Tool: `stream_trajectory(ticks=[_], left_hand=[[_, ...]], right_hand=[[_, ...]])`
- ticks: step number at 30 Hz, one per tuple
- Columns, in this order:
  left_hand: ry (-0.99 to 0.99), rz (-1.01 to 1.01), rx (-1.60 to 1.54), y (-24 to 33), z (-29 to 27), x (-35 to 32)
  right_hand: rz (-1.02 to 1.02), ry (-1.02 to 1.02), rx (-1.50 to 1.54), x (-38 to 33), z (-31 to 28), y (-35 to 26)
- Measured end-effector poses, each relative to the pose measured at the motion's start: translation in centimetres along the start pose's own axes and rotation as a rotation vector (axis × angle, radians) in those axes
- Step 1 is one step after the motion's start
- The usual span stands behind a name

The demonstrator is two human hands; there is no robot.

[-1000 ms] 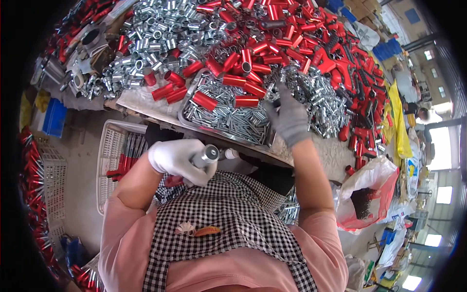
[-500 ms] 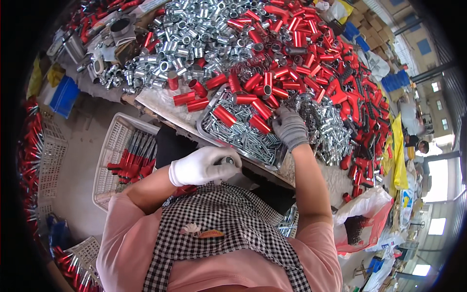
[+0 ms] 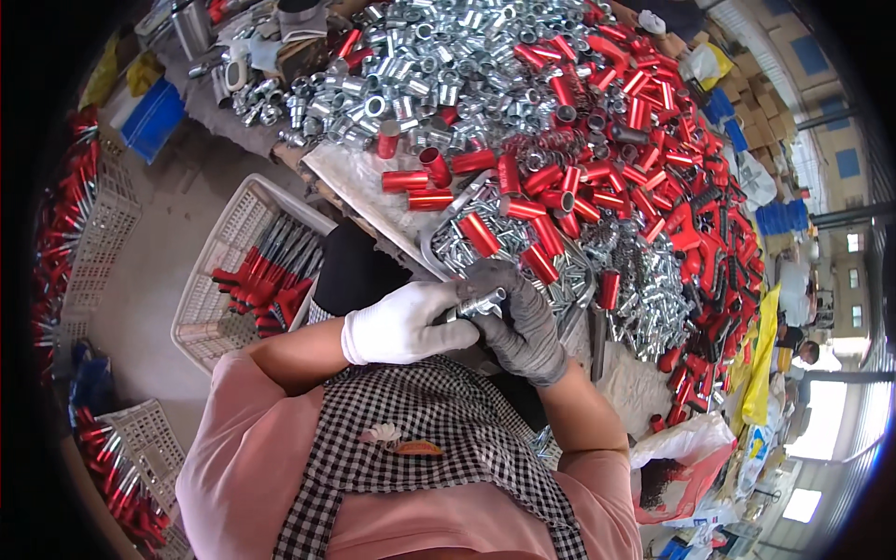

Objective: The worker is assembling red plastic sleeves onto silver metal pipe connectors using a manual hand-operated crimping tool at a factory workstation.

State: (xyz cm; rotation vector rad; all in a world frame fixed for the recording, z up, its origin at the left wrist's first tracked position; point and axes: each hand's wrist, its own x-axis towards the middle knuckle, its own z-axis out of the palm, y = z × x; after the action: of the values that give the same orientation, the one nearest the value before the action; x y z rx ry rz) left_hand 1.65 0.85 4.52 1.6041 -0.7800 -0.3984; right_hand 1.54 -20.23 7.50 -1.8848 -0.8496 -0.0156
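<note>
Hands [image 3: 411, 322] [image 3: 523, 322] with metal fitting [image 3: 478, 305] between

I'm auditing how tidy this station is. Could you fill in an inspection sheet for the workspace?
Surface: bench top, pale, mostly buried under heaped parts.
Job's things: silver metal part between both hands; metal tray of thin metal pins, with red tubes lying on top.
Clutter: loose silver collars piled at the back; red handles heaped at the right.
Grippers: left hand, white glove, grips the metal part; right hand, grey glove, is at its far end, exact grip unclear.
Cables: nothing seen near the hands.
Surroundings: white basket of red-handled items at left; red-and-white sack at right.
</note>
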Motion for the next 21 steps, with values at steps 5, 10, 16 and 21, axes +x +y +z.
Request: stream_trajectory(ticks=[5, 10, 16, 21], left_hand=[[0.034, 0.067, -0.046, -0.4, -1.4, -1.1], [0.132, 0.082, 0.079, -0.2, -2.2, -1.4], [0.253, 0.215, 0.295, -0.7, -1.4, -1.3], [0.177, 0.247, 0.221, -0.1, -0.6, -0.5]], right_hand=[[0.119, -0.107, 0.227, 2.1, 0.8, 1.0], [0.031, -0.428, 0.286, 6.4, -1.7, 3.1], [0.295, -0.171, -1.13, 16.4, -3.5, 6.8], [0.435, -0.425, -1.417, 19.5, -1.6, 12.1]])
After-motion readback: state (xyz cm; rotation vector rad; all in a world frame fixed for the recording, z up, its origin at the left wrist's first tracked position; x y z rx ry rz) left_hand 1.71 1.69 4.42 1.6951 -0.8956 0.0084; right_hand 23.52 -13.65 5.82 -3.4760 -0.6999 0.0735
